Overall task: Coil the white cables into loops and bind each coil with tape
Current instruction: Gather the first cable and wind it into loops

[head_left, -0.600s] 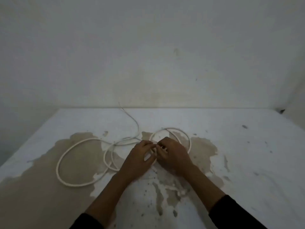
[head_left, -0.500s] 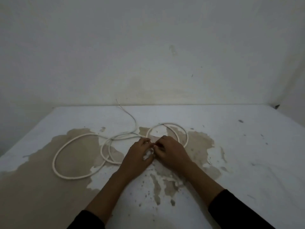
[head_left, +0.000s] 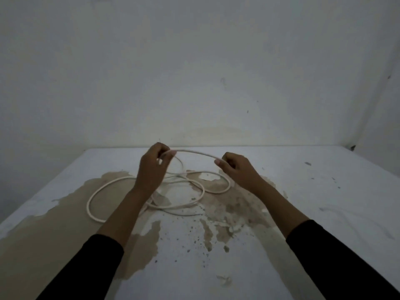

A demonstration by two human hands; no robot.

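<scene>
Hands now raised apart, left hand (head_left: 152, 167) and right hand (head_left: 234, 167) pinching white cable (head_left: 192, 152); ends seemingly hidden.

Both arms reach forward in black sleeves. The left hand (head_left: 152, 167) is up with its fingers curled, pinching the white cable (head_left: 194, 153). The right hand (head_left: 236, 169) pinches it too (thumb tip showing), well apart from the left.

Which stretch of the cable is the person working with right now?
On the stained table, above the loose white cable, find the two raised hands. The stretch arches between left hand and right hand; it alone is lifted off the surface.
</scene>
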